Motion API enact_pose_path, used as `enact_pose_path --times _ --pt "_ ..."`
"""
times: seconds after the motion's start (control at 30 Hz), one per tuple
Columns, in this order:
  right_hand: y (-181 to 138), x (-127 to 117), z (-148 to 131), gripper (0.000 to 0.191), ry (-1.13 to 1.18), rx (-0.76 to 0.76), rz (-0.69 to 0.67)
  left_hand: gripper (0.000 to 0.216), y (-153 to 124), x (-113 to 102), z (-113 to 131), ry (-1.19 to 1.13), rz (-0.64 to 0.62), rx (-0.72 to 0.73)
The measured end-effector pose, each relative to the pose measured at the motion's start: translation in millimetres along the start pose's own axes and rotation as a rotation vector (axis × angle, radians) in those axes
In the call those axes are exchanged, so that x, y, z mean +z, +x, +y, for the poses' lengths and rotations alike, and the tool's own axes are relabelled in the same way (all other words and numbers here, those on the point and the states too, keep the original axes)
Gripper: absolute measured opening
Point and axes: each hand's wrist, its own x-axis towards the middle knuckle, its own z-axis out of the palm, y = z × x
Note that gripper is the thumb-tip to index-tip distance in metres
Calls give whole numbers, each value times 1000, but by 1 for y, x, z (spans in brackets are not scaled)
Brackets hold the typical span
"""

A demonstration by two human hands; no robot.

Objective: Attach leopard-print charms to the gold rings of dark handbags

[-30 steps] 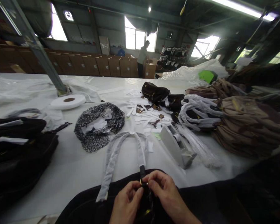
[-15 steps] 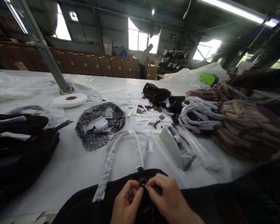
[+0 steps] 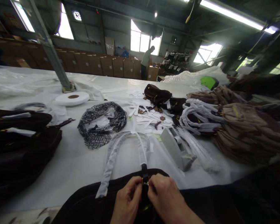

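A black bag lies in front of me at the table's near edge. Its handles arch away over the table, wrapped in white paper and clear film. At the base of the right-hand handle end, a short black tab holds a gold metal ring. My left hand pinches the ring's left side between thumb and forefinger. From the right, my right hand has its fingers closed at the ring's other side, where a small bright metal piece shows. The fingertips of my right hand are partly hidden.
A grey tape dispenser and a bundle of clear plastic strips stand to the right. Beyond are a patterned bag, scattered tags and a white roll. Dark bags and brown bags flank me. A person stands far back.
The view has shifted slightly, so things sit a little further right. Both hands stay at the ring; my right hand's fingers have curled further inward and its back has turned upward.
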Motion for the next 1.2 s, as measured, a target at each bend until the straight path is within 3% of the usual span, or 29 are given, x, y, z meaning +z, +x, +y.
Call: enact_pose_path --times 0.2,0.53,0.8,0.97,1.07,1.2 --pt "9 -9 -15 24 -151 6 -142 24 3 -2 -9 48 27 67" --pt "28 -9 -20 9 -249 -133 -203 28 7 -7 -12 169 -55 183" --pt "44 -6 -23 10 -287 -187 -240 31 13 -14 -4 313 -127 223" --pt "38 -4 -15 11 -308 -193 -239 31 28 -21 7 158 -210 174" --pt "35 -4 -7 16 -226 -162 -178 27 38 -26 10 0 -336 21" --pt "32 -6 6 19 181 -75 -90 21 45 -31 10 -41 -429 -77"
